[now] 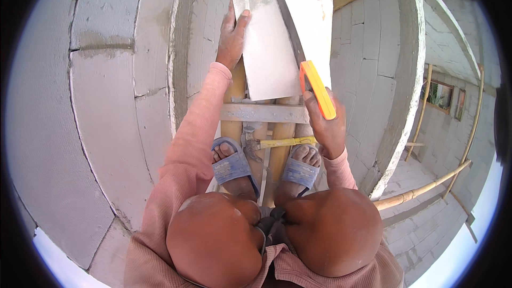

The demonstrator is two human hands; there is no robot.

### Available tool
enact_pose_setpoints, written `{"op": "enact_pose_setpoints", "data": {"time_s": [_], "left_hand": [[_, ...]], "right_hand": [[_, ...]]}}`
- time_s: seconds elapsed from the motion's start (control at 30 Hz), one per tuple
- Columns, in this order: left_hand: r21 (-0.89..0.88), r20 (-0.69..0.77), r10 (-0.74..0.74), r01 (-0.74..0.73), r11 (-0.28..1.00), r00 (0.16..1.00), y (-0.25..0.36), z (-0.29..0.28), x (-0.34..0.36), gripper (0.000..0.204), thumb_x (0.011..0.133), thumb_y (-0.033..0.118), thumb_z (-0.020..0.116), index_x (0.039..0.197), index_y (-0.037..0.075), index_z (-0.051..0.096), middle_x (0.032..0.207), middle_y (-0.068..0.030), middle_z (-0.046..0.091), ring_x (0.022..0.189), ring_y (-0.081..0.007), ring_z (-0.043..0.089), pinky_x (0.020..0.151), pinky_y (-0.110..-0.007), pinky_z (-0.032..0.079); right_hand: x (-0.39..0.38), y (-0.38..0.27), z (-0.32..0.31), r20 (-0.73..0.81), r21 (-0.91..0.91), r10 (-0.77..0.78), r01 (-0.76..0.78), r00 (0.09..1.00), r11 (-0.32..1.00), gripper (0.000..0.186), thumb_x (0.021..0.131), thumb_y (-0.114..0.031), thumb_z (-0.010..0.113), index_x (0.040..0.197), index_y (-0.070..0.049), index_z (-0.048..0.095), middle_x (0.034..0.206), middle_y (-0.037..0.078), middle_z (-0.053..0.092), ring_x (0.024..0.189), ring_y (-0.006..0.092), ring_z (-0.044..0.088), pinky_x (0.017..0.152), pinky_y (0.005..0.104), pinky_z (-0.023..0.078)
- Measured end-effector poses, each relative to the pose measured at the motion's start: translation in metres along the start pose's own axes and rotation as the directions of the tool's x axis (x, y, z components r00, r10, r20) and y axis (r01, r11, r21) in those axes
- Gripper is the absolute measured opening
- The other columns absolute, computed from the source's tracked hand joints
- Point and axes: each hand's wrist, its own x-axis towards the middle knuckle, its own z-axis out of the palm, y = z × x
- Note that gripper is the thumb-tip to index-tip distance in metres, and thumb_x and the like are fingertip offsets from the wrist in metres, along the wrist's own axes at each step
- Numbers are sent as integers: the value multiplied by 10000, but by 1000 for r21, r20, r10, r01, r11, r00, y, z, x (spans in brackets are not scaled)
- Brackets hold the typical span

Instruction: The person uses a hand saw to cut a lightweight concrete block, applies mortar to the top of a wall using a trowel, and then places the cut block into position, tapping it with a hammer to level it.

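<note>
A pale grey lightweight block (pixel 271 48) lies in front of me on the bamboo scaffold. Against its left edge rests my left hand (pixel 233 36), thumb on the top face and fingers along the side. My right hand (pixel 326 122) is wrapped round the orange and yellow handle of a hand saw (pixel 319 89). The dark saw blade (pixel 285 8) runs away from me along the block's right part, its far end beyond the upper edge of view. Whether its teeth are in the block, I cannot tell.
Under my sandalled feet are bamboo poles (pixel 281 160) and a wooden crosspiece (pixel 264 112). A yellow-handled hammer (pixel 285 142) lies between my feet. Block walls stand close by at left (pixel 106 106) and right (pixel 362 80). Further right, bamboo poles (pixel 421 186) cross a lower space.
</note>
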Motion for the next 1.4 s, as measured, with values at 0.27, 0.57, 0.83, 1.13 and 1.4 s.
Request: {"op": "enact_pose_setpoints", "data": {"time_s": [0.27, 0.57, 0.83, 1.13, 1.4], "left_hand": [[-16, -27, -34, 34, 999, 999, -17, -10, -1, 817, 994, 543, 490, 1600, 60, 232, 1524, -226, 399, 1434, -340, 368, 1210, -397, 248], [32, -3, 12, -12, 999, 1000, -12, 0, 4, 809, 997, 567, 461, 1599, 74, 241, 1544, -211, 387, 1450, -353, 334, 1221, -417, 221], [95, -37, 87, -83, 992, 996, -18, 2, 3, 805, 1000, 554, 460, 1603, 73, 226, 1585, -214, 339, 1463, -363, 317, 1219, -421, 221], [-134, 62, -62, 70, 989, 996, -8, 1, -5, 784, 1004, 522, 470, 1600, 67, 237, 1508, -222, 404, 1413, -353, 380, 1205, -413, 251], [43, -4, -17, 17, 999, 1000, -12, 18, 4, 831, 991, 562, 467, 1606, 69, 204, 1567, -244, 344, 1469, -382, 293, 1223, -452, 204]], "right_hand": [[12, -8, 13, 51, -53, -101, 104, 994, 993, 162, 932, -135, 621, 920, 26, 614, 757, 124, 581, 633, 215, 537, 616, 327, 451], [90, -39, 21, 58, -13, -110, 111, 992, 994, 192, 912, -146, 634, 854, 30, 588, 684, 184, 543, 584, 264, 480, 619, 359, 468], [-68, -10, -14, -60, -70, 95, -99, 994, 993, 93, 905, -86, 614, 918, 5, 627, 733, 181, 619, 672, 285, 649, 668, 357, 517], [67, -18, 14, 72, -38, -52, 55, 996, 998, 188, 910, -166, 625, 875, 17, 600, 707, 195, 577, 630, 331, 575, 646, 377, 484], [-40, 12, -20, -21, -47, 55, -56, 998, 997, 142, 921, -119, 622, 949, 20, 635, 780, 196, 635, 696, 295, 673, 687, 395, 519]]}}
